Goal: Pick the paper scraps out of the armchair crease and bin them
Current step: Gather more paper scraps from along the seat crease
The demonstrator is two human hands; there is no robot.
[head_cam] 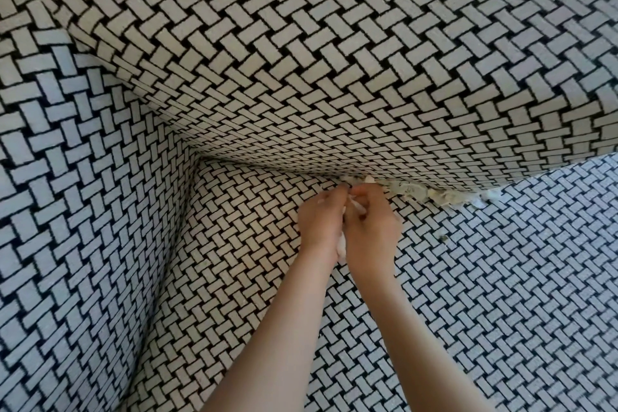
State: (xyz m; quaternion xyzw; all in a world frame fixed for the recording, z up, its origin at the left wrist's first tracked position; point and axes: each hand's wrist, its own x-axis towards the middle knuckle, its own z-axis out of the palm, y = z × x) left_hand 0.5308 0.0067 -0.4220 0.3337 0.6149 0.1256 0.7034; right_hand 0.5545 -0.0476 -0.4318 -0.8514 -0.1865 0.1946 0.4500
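Note:
Pale paper scraps (pixel 414 195) lie wedged along the armchair crease (pixel 267 168), where the backrest meets the seat. My left hand (pixel 319 222) and my right hand (pixel 373 226) are pressed together just below the crease's middle. Both have curled fingers and hold white scraps (pixel 341 249) between them; some paper shows between the fingertips and more hangs below the palms. A small dark-green crumb (pixel 444 238) sits on the seat to the right of my hands.
The armchair is covered in black-and-white basket-weave fabric. Its backrest (pixel 334 60) fills the top, the armrest wall (pixel 83 211) stands at the left, and the seat (pixel 501 311) spreads to the lower right. No bin is in view.

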